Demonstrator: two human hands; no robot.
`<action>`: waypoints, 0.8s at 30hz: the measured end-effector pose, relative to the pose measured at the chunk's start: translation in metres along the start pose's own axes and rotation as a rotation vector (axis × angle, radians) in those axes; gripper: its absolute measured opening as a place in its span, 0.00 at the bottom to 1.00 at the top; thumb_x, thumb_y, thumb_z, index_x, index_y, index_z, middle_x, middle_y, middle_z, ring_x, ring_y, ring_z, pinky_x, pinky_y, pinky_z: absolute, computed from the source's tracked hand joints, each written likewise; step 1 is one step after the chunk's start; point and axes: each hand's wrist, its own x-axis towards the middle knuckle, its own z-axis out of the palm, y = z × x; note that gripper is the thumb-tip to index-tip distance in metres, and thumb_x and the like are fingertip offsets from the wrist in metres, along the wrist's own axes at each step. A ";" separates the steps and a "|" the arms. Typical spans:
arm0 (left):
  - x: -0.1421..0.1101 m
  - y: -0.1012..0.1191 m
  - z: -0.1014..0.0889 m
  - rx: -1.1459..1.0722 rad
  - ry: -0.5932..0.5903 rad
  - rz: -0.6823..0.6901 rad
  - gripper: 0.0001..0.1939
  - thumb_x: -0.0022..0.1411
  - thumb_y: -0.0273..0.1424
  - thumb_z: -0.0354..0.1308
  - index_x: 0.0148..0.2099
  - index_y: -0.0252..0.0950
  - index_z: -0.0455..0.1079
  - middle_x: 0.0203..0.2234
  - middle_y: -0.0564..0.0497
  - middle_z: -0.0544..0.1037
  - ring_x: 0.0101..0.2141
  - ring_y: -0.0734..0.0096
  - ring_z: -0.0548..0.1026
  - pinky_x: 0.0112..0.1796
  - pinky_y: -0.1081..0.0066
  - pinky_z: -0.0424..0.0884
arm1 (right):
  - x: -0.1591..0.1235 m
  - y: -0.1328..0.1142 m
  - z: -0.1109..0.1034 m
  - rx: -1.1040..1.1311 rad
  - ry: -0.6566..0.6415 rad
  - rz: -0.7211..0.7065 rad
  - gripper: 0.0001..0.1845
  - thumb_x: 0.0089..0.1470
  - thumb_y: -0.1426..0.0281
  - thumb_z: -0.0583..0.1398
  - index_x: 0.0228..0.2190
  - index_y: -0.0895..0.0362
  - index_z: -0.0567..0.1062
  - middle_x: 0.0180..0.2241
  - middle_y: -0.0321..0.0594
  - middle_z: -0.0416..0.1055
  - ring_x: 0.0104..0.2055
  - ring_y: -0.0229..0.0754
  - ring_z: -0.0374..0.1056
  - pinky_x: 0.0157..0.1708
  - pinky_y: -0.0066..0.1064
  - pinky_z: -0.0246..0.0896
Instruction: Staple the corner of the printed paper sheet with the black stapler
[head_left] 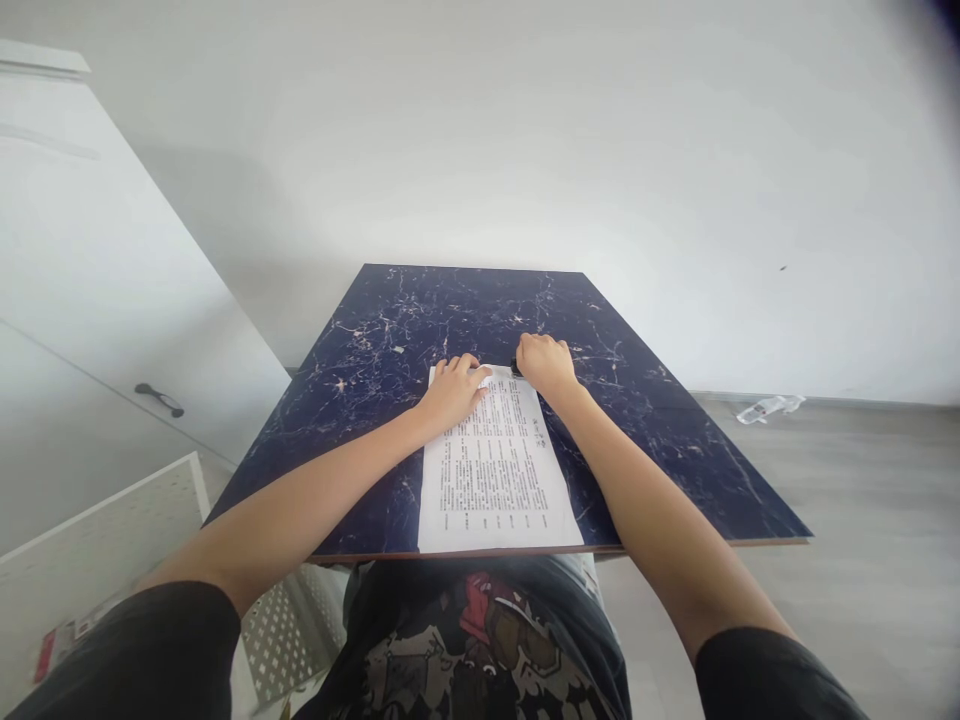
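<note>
Sheets of white printed paper [491, 480], possibly only one, lie on a dark blue marble-patterned table [450, 300], reaching its near edge. The print runs sideways, and a few handwritten marks show at the right. My left hand [455, 388] rests on the far left part of the paper, fingers spread over its top edge. At the far right corner of the paper, my right hand [546, 362] is closed around a small black object [515, 368]. Only one end of that object shows; the rest is hidden under the fingers, so its kind is unclear.
A white cabinet [112, 270] with a dark handle [159, 400] stands at the left. Below it is a white perforated basket or rack [281, 640]. A white wall [525, 130] rises behind the table. Crumpled clear plastic [770, 408] lies on the grey floor at the right.
</note>
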 end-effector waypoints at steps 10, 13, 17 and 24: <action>0.000 0.000 0.003 0.007 0.006 -0.001 0.17 0.73 0.32 0.52 0.60 0.37 0.71 0.54 0.40 0.70 0.53 0.53 0.70 0.55 0.50 0.63 | -0.002 -0.005 0.001 -0.009 -0.044 0.043 0.23 0.72 0.64 0.43 0.48 0.57 0.75 0.42 0.52 0.79 0.46 0.53 0.75 0.43 0.38 0.61; -0.001 0.000 0.003 0.010 0.004 -0.008 0.17 0.73 0.33 0.52 0.60 0.37 0.71 0.54 0.40 0.70 0.53 0.53 0.70 0.56 0.50 0.63 | -0.004 -0.006 0.003 -0.040 -0.027 0.003 0.27 0.72 0.66 0.41 0.45 0.58 0.78 0.44 0.53 0.79 0.49 0.53 0.72 0.46 0.39 0.59; 0.000 0.001 0.002 0.007 -0.002 -0.008 0.17 0.73 0.33 0.52 0.60 0.37 0.71 0.54 0.40 0.70 0.54 0.52 0.69 0.56 0.49 0.62 | -0.007 -0.010 0.010 -0.093 0.062 -0.023 0.30 0.72 0.66 0.39 0.44 0.61 0.79 0.47 0.57 0.77 0.52 0.56 0.68 0.49 0.43 0.55; 0.000 0.002 -0.001 -0.003 -0.024 -0.015 0.17 0.73 0.32 0.51 0.60 0.37 0.71 0.54 0.40 0.70 0.54 0.52 0.69 0.56 0.50 0.63 | -0.008 -0.011 0.015 -0.107 0.095 -0.044 0.30 0.71 0.67 0.38 0.44 0.62 0.77 0.48 0.58 0.75 0.52 0.57 0.65 0.49 0.46 0.54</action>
